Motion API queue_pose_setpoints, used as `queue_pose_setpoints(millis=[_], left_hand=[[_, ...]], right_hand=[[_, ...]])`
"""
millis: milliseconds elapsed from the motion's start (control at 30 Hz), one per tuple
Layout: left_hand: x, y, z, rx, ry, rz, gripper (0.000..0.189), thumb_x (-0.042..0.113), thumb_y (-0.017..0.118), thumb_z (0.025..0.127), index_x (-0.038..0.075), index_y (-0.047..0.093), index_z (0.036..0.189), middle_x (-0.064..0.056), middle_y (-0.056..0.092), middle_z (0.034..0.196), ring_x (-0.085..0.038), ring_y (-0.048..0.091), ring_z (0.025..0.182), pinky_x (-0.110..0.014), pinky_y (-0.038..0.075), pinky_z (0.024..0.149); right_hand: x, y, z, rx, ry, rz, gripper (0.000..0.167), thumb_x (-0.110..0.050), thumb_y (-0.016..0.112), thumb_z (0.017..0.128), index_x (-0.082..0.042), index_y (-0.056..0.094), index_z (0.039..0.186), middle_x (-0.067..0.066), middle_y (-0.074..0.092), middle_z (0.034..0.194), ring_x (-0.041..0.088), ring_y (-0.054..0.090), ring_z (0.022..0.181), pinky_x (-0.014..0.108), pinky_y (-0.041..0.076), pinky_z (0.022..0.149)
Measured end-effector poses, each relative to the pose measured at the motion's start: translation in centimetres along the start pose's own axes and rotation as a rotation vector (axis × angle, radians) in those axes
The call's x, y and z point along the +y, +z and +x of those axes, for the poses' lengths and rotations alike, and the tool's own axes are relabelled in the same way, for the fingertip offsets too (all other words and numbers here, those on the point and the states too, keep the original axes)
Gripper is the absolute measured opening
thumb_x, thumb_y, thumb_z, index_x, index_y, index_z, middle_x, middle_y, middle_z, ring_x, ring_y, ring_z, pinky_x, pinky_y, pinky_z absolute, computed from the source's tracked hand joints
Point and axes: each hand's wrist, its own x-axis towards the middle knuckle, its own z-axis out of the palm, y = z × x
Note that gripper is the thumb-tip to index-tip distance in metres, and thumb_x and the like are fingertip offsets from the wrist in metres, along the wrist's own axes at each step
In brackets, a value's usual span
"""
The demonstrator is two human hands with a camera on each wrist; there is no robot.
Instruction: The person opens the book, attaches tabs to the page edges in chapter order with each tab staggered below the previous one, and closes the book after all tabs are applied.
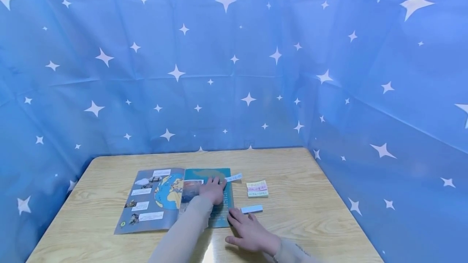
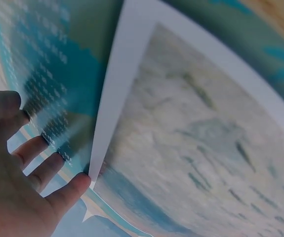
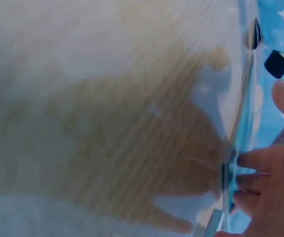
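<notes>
An open picture book (image 1: 172,226) lies on the table, with a globe on its left page and a teal right page. My left hand (image 1: 213,191) rests on that right page, fingers extended over the print; in the left wrist view the fingertips (image 2: 82,181) touch the page beside a white-bordered picture (image 2: 196,123). A pale blue paper strip with writing (image 1: 235,177) juts from the page's right edge, near those fingers. My right hand (image 1: 252,232) lies palm down at the book's lower right corner, fingers spread, fingertips just below a blank light blue sticky-note pad (image 1: 252,209).
A block of yellow, pink and green sticky notes with handwriting (image 1: 257,189) lies right of the book. The wooden table (image 1: 310,214) reaches back to a blue curtain with white stars (image 1: 234,92), which also stands along the right side.
</notes>
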Motion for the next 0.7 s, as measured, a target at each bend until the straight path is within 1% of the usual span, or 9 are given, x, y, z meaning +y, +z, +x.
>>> queue_pose_setpoints(millis=[100, 200, 300, 400, 567, 700], left_hand=[[0.1, 0.1, 0.0, 0.018, -0.005, 0.002, 0.048, 0.031, 0.047, 0.101, 0.027, 0.041, 0.149, -0.005, 0.035, 0.151, -0.032, 0.027, 0.141, -0.062, 0.033, 0.104], [0.2, -0.3, -0.3, 0.03, -0.005, -0.001, 0.049, 0.038, 0.048, 0.101, 0.026, 0.042, 0.148, -0.006, 0.036, 0.151, -0.032, 0.028, 0.141, -0.06, 0.033, 0.105], [0.5, -1.0, -0.3, 0.035, 0.006, -0.007, 0.049, 0.039, 0.047, 0.101, 0.023, 0.044, 0.147, -0.007, 0.037, 0.15, -0.032, 0.029, 0.14, -0.058, 0.033, 0.106], [0.6, -1.5, -0.3, 0.027, 0.002, -0.016, 0.05, 0.041, 0.045, 0.101, 0.022, 0.043, 0.148, -0.006, 0.034, 0.152, -0.031, 0.029, 0.14, -0.056, 0.033, 0.107], [0.7, -1.4, -0.3, 0.047, -0.028, -0.023, 0.051, 0.043, 0.045, 0.101, 0.021, 0.044, 0.147, -0.006, 0.035, 0.149, -0.03, 0.031, 0.138, -0.058, 0.033, 0.105], [1.2, -1.1, -0.2, 0.077, -0.033, -0.022, 0.053, 0.045, 0.046, 0.1, 0.021, 0.044, 0.147, -0.008, 0.036, 0.148, -0.031, 0.032, 0.137, -0.059, 0.036, 0.102]], right_hand=[[-0.1, 0.4, -0.3, -0.045, 0.007, 0.02, 0.077, -0.058, 0.043, 0.096, -0.002, 0.035, 0.149, 0.015, 0.027, 0.156, 0.029, 0.026, 0.143, 0.068, 0.026, 0.103], [-0.1, 0.9, -0.5, -0.058, 0.008, 0.032, 0.08, -0.06, 0.04, 0.096, -0.001, 0.032, 0.15, 0.016, 0.023, 0.158, 0.03, 0.022, 0.144, 0.07, 0.023, 0.104], [-0.1, 1.2, -0.6, -0.055, 0.009, 0.042, 0.081, -0.06, 0.038, 0.097, 0.0, 0.03, 0.15, 0.017, 0.02, 0.158, 0.032, 0.019, 0.145, 0.071, 0.021, 0.104], [0.0, 1.5, -0.6, -0.06, 0.001, 0.061, 0.081, -0.059, 0.038, 0.098, 0.001, 0.028, 0.151, 0.017, 0.017, 0.159, 0.031, 0.016, 0.145, 0.072, 0.018, 0.104], [-0.1, 1.8, -0.6, -0.068, -0.018, 0.087, 0.081, -0.059, 0.036, 0.098, 0.002, 0.025, 0.151, 0.017, 0.014, 0.159, 0.031, 0.013, 0.146, 0.073, 0.015, 0.104], [0.0, 1.8, -0.6, -0.072, -0.003, 0.079, 0.084, -0.062, 0.035, 0.097, 0.002, 0.025, 0.151, 0.017, 0.013, 0.16, 0.032, 0.013, 0.146, 0.073, 0.015, 0.104]])
